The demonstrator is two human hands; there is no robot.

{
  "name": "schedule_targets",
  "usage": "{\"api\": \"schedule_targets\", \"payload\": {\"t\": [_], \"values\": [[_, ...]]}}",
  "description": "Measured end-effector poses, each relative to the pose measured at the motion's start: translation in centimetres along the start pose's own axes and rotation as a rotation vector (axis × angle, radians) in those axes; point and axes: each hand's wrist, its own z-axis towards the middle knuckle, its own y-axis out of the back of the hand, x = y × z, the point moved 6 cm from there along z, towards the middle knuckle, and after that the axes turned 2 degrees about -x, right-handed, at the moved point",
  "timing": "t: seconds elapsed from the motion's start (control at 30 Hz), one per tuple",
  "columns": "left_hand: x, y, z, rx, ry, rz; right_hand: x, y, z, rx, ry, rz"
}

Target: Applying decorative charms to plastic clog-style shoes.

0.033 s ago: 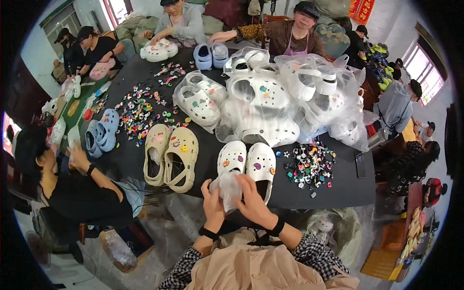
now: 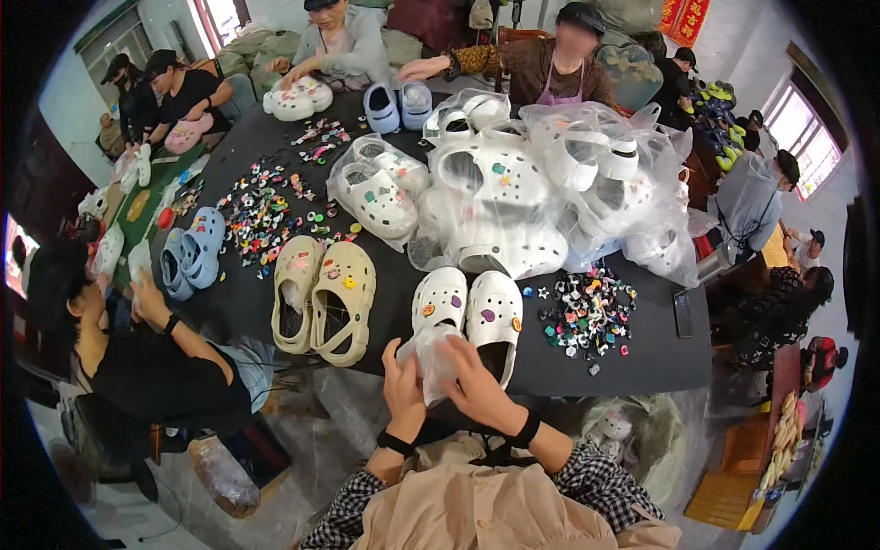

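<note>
We see milky-white plastic (image 2: 427, 367) by white clogs (image 2: 496, 295), beige clogs (image 2: 360, 266) left of them, and black-and-white checked sleeves (image 2: 598, 481).

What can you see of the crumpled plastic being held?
The crumpled plastic looks thin, whitish and translucent, bunched between the left hand and right hand. It is at the near edge of the black table, partly hiding the left white clog. Whether it touches that clog, or is a bag, is unclear.

The black table (image 2: 655, 362) is looked down on and across by the head-worn fisheye camera from its near edge. The left hand (image 2: 403, 380) and right hand (image 2: 481, 385) are viewed closely, below centre; co-workers (image 2: 566, 78) are seen farther off, toward the rim.
</note>
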Motion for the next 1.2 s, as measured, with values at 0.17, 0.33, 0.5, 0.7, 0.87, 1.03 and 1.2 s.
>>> {"api": "schedule_targets", "payload": {"t": [0.17,0.33,0.5,0.7,0.87,1.03,1.2], "values": [[-2.4,-0.9,-0.6,0.056,-0.332,0.416,-3.7,-2.3,-0.7,0.312,0.188,-0.520],[-4.6,-0.8,-2.0,0.279,-0.357,0.430,-4.8,-5.5,0.2,0.415,0.336,-1.079],[-4.3,-1.3,-1.6,0.339,-0.372,0.465,-6.8,-7.4,2.6,0.586,0.176,-1.298],[-2.4,-4.5,-1.8,0.594,-0.466,0.722,-4.5,-4.4,0.5,0.347,0.362,-1.029],[-1.4,-8.1,-0.2,0.481,-0.600,0.829,-2.6,-1.3,-0.4,0.293,0.324,-0.898],[-1.4,-8.5,3.6,0.553,-0.556,0.689,-3.2,-1.1,0.6,0.274,0.344,-0.878],[-1.1,-7.9,3.8,0.425,-0.459,0.494,-4.4,-1.6,1.9,0.286,0.231,-0.794]]}}
